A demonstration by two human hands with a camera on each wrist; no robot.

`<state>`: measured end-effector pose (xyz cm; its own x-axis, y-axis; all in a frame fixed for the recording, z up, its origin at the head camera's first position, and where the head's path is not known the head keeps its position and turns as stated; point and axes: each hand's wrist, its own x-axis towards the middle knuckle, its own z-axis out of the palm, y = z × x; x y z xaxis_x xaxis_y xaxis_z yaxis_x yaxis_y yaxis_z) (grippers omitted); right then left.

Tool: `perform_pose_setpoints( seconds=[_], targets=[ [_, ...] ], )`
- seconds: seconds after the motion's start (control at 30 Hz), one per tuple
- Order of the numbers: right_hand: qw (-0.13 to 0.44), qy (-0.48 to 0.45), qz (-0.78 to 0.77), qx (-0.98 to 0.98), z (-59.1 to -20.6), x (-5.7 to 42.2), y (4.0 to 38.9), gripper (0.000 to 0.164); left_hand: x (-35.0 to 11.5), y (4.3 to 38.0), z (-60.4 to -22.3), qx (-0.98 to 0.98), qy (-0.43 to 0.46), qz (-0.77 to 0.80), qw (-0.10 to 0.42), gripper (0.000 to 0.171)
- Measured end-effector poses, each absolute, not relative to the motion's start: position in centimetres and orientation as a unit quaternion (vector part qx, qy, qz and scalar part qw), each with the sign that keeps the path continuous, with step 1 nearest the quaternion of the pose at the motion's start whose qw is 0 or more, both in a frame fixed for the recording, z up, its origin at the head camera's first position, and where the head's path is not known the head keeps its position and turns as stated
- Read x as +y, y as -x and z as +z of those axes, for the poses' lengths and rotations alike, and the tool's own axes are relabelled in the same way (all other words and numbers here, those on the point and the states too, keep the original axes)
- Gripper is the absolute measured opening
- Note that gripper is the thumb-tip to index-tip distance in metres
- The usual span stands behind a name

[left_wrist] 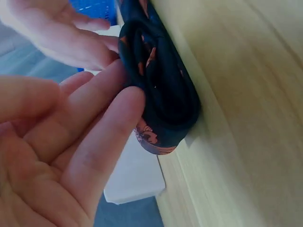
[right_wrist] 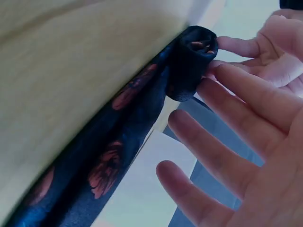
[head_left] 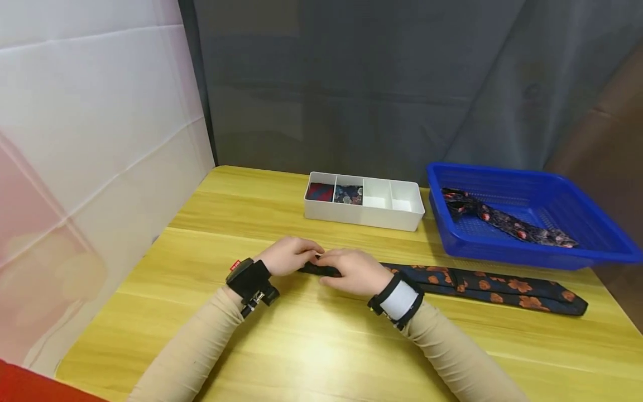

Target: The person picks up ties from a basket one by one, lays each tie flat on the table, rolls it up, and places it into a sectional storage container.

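Note:
A dark necktie with orange flowers (head_left: 502, 287) lies lengthwise on the table, its left end wound into a small roll (left_wrist: 165, 80). My left hand (head_left: 290, 255) pinches the edge of that roll with its fingertips. Over the roll from the other side comes my right hand (head_left: 356, 272). Its fingers (right_wrist: 215, 146) are spread and nearly straight, with the foremost tips touching the roll. Both hands partly cover the roll in the head view, while the wrist views show its coiled layers.
Behind the hands stands a white divided box (head_left: 364, 215); its two left compartments hold folded or rolled patterned fabric pieces (head_left: 348, 194). A blue basket (head_left: 502, 254) at the back right contains another floral necktie (head_left: 517, 226). A grey curtain (head_left: 326, 111) hangs behind the wooden table (head_left: 321, 346).

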<state>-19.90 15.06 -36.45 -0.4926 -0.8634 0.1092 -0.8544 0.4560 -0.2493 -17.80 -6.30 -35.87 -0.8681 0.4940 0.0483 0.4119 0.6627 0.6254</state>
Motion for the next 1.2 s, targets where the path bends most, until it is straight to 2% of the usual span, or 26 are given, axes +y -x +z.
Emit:
perform_pose_setpoints(
  seconds=[0.13, 0.33, 0.6, 0.8, 0.97, 1.2],
  targets=[
    [0.022, 0.504, -0.102, 0.857, -36.5, 14.9, 19.9, 0.040, -6.6, 18.5, -36.0, 0.902, -0.232, 0.353, 0.093, 0.027],
    [0.035, 0.491, -0.080, 0.867, -36.5, 15.1, 19.6, 0.040, -6.9, 19.3, -36.6, 0.942, -0.211, 0.259, 0.045, 0.020],
    [0.037, 0.472, -0.065, 0.878, -36.4, 15.3, 19.7, 0.043, -7.2, 19.5, -37.0, 0.957, -0.135, 0.242, 0.085, 0.027],
    [0.045, 0.466, -0.061, 0.882, -36.1, 15.1, 19.6, 0.044, -7.7, 20.1, -37.6, 0.951, -0.143, 0.255, 0.097, 0.026],
    [0.052, 0.467, -0.061, 0.881, -36.2, 15.0, 19.8, 0.044, -8.8, 21.1, -38.8, 0.922, -0.175, 0.326, 0.114, 0.027],
    [0.061, 0.469, -0.076, 0.878, -36.4, 15.3, 19.8, 0.044, -9.2, 21.1, -39.6, 0.908, -0.184, 0.360, 0.115, 0.021]
  ],
)
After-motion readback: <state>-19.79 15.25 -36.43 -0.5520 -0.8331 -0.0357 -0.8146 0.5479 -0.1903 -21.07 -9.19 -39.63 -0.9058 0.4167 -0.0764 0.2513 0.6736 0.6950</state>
